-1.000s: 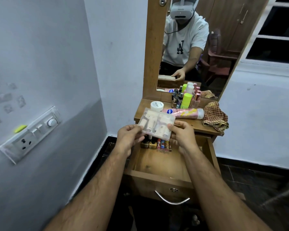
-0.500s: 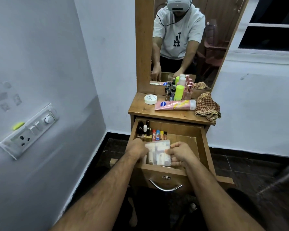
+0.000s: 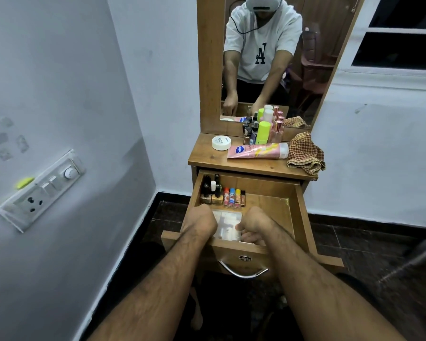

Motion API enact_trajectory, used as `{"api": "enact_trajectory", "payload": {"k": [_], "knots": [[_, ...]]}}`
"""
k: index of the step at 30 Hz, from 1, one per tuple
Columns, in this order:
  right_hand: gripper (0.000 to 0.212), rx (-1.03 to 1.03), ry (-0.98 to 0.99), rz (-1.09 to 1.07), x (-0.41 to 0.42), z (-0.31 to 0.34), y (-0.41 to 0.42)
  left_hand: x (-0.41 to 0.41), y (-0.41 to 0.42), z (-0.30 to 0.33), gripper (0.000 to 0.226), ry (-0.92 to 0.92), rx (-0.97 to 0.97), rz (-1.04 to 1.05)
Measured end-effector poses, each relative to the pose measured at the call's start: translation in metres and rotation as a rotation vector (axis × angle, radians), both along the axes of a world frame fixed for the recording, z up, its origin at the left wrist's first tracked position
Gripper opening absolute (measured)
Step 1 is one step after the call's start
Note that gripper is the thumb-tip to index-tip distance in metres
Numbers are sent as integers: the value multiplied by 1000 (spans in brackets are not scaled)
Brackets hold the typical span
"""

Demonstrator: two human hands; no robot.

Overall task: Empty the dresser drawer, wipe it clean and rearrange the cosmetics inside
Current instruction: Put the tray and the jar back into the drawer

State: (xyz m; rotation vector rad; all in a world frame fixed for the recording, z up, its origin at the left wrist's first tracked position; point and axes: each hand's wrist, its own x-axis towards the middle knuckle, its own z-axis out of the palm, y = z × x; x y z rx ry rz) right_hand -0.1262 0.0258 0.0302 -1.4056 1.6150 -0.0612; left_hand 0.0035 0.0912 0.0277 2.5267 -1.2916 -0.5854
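Where a second ago we held the clear plastic pouch (image 3: 227, 225) up in front of the dresser top (image 3: 207, 158), we now have it down inside the open drawer (image 3: 303, 212), at the front left, near the drawer's front panel. Half a second ago it was already in the drawer, and it has sunk a little lower since. Our left hand (image 3: 200, 223) grips its left edge and our right hand (image 3: 255, 226) grips its right edge, fingers of both curled around it. At the back left of the drawer stand nail polish bottles (image 3: 210, 190), with a row of lip balm sticks (image 3: 233, 198) just beside them on the right, unmoved. On the dresser top the white jar (image 3: 221, 143), the pink lotion tube (image 3: 257, 151), the group of bottles (image 3: 262, 131) and the checked cloth (image 3: 305, 153) lie as before.

Most of the pouch is covered by our hands, so its contents show only as pale blurred shapes. Our left fingertips are hidden under the hand. Whether the pouch touches the drawer floor we cannot tell.
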Motion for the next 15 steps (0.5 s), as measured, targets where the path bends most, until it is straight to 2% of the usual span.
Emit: {"api": "enact_trajectory", "payload": {"k": [9, 15], "knots": [[8, -40, -31, -29, 17, -20, -5, -5, 4, 2, 15, -73, -18, -29], [8, -167, -7, -24, 19, -27, -7, -6, 3, 1, 18, -72, 14, -53]]}}
